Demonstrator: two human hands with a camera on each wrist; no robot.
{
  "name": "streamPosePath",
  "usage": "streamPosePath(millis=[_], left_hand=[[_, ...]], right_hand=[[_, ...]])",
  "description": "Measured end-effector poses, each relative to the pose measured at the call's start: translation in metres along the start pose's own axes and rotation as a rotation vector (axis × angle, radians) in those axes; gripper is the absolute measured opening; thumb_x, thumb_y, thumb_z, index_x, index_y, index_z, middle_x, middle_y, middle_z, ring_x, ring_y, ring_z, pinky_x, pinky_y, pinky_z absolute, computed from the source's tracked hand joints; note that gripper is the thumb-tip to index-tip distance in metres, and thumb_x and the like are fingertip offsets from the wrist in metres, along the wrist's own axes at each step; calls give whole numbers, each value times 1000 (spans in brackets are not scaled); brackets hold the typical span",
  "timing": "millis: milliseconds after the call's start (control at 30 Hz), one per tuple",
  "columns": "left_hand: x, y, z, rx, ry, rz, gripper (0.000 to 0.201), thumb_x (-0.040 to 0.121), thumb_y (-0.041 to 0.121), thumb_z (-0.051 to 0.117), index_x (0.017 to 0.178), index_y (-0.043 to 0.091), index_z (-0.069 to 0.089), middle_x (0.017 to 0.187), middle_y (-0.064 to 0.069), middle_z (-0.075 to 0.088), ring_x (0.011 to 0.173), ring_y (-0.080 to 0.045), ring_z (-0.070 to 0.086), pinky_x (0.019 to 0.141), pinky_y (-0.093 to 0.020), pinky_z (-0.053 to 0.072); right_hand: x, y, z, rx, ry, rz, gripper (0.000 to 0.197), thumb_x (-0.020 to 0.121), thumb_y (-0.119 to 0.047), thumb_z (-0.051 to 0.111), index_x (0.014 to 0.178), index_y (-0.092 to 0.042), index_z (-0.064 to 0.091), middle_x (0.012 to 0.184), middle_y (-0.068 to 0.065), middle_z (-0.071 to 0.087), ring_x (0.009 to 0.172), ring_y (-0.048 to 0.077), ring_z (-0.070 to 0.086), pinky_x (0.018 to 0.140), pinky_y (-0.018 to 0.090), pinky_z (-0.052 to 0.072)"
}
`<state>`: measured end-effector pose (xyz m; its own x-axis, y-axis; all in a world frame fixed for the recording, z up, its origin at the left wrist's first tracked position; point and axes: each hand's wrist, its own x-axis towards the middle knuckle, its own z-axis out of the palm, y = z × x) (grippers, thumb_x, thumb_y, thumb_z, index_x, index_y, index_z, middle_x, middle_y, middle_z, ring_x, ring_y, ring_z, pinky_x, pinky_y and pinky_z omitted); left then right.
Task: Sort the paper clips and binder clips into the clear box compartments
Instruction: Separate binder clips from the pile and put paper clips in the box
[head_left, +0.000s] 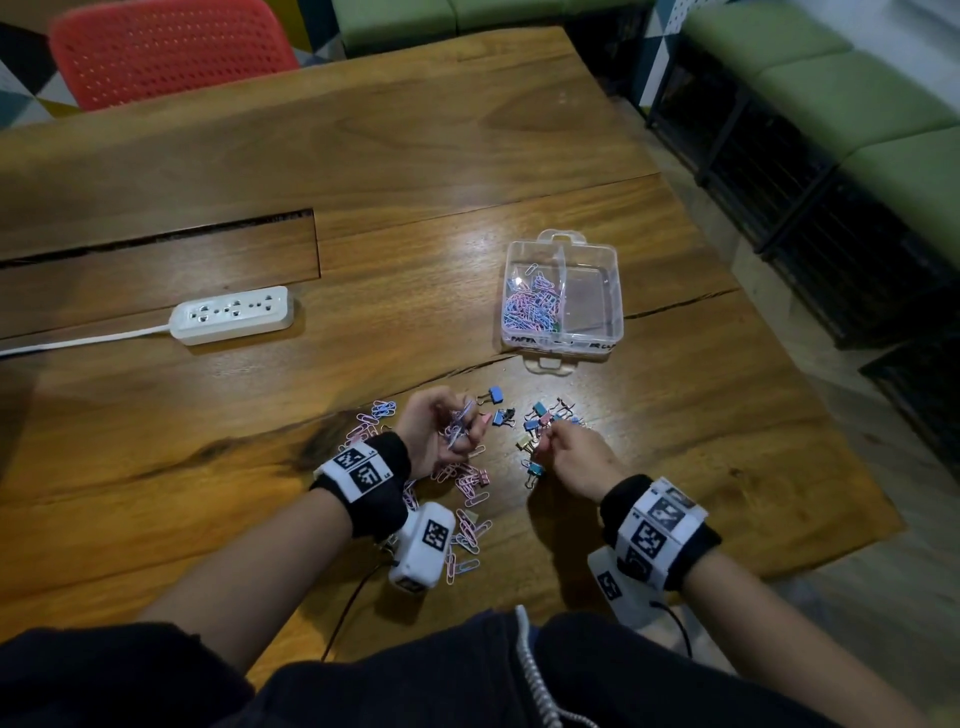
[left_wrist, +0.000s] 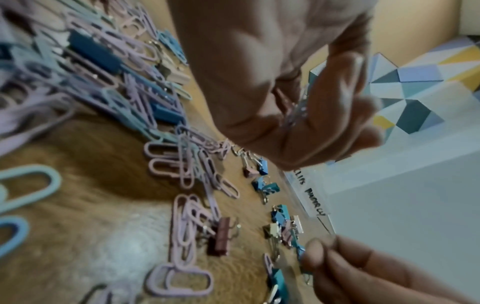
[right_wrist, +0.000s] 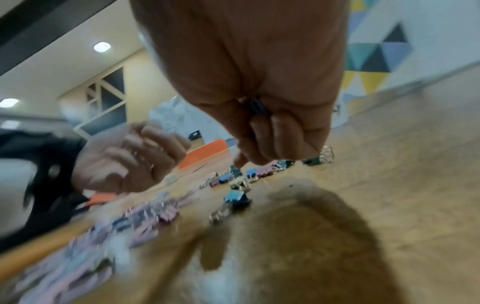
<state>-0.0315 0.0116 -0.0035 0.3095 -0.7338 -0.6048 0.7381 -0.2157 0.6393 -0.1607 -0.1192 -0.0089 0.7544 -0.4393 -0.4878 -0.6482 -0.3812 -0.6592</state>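
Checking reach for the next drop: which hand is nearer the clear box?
Right. The right hand lies nearly straight below the clear box, over the binder clips. The left hand, holding paper clips, sits farther to the left.

wrists: black bands (head_left: 371, 480), white checker-tag straps; white camera boxes (head_left: 422, 545); dark clothing

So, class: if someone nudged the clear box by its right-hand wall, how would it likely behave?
The clear box looks like thin plastic, so it is probably light and would slide on the glossy wooden table rather than tip, being low and wide. The paper clips fill only its left compartment, so it might swivel a little. Both hands are away from it.
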Motion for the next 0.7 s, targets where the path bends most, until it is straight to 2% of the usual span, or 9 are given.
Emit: streamPosePath(millis=[67,133,233,367,433,500,567,633,700], left_hand=[[1,1,-1,34,36,-46,30,86,23,36,58,13,43,48,1,50,31,-7,34,29,-7,23],[2,2,-3,88,62,-82,35,92,29,42,61,14,44,48,3,50,30,-5,35,26,-9,25],[3,6,-2,234,87,-79,26,95,21,43,71,11,49,51,2,51,31,-4,38,26,-12,27],[-1,9,-5,380,108,-115,28,98,18,35,82,11,57,59,1,39,39,-5,34,36,-15,25],[-6,10,-3,763,137,-63,29,98,27,38,76,16,54,60,4,35,46,-6,31,43,-16,26],[-9,11,-1,1227,155,75,18,90,30,54,76,19,53,65,8,43,56,-4,38,50,-17,29],[-10,8,-2,1545,107,115,21,79,30,68,93,19,59,85,8,54,78,-7,49,65,-18,37],[-7,1,-7,1717,61,58,47,73,33,72,117,23,55,110,5,54,102,-13,50,85,-25,43],[-5,-4,-9,1749,82,80,51,74,33,71,121,26,54,119,3,54,111,-16,51,90,-29,41]], right_hand=[[-4,-1,7,-229,37,-34,19,95,-28,40,88,-13,51,79,-1,50,78,16,49,63,23,35],[-6,-1,12,-396,70,-65,24,90,-37,49,93,-13,52,85,0,52,80,16,49,66,22,36],[-5,-2,12,-496,88,-118,24,89,-30,52,103,-10,54,105,6,55,96,19,53,78,26,39],[3,-3,8,-582,-52,-170,23,88,-15,52,110,-9,52,118,7,52,108,20,51,94,30,45],[5,-4,5,-636,-116,-206,25,87,-12,53,112,-10,51,122,7,49,111,20,49,98,32,44],[6,-4,2,-658,-171,-230,22,86,-12,53,108,-12,51,118,5,48,108,18,48,95,30,44],[8,-3,0,-613,-205,-234,13,86,-11,51,97,-16,48,108,2,45,100,16,45,87,26,42],[11,-1,-1,-492,-186,-234,12,85,-9,50,87,-19,44,98,0,40,95,15,44,81,24,37],[14,-2,-2,-290,-119,-215,12,86,-8,51,81,-17,45,91,1,42,89,17,45,78,23,33]])
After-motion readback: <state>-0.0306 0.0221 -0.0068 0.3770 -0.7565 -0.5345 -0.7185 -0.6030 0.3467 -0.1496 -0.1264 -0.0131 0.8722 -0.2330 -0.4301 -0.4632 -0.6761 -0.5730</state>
